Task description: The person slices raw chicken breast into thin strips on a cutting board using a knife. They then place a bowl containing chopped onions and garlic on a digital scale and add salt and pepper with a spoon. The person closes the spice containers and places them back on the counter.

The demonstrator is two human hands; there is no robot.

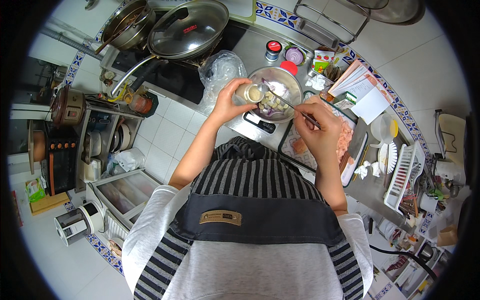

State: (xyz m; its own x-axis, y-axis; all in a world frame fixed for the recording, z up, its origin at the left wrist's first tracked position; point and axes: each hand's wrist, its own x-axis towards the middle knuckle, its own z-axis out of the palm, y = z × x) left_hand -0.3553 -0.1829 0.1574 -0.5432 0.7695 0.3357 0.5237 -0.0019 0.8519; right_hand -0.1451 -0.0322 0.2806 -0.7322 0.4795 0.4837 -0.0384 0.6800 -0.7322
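Note:
My left hand [233, 99] grips a small jar [252, 93] of pale powder, tilted with its mouth toward the bowl. In my right hand [318, 123] is a thin metal spoon [287, 103], its head at the jar's mouth. Just beyond both hands stands a stainless steel bowl [299, 84] holding garlic cloves [270, 103], sliced purple onion [269, 112] and white powder [278, 89]. The bowl rests on a digital kitchen scale [259, 124]. A round red lid [288, 68] lies behind the bowl.
Right of the bowl, diced pinkish meat [344, 138] covers part of a cutting board [290, 140], beside a cleaver [354, 144]. A plastic bag [223, 69] lies at left near a lidded pan [189, 32]. Behind stand a red-topped jar [273, 50], a cut onion [294, 55] and an open notebook [358, 86].

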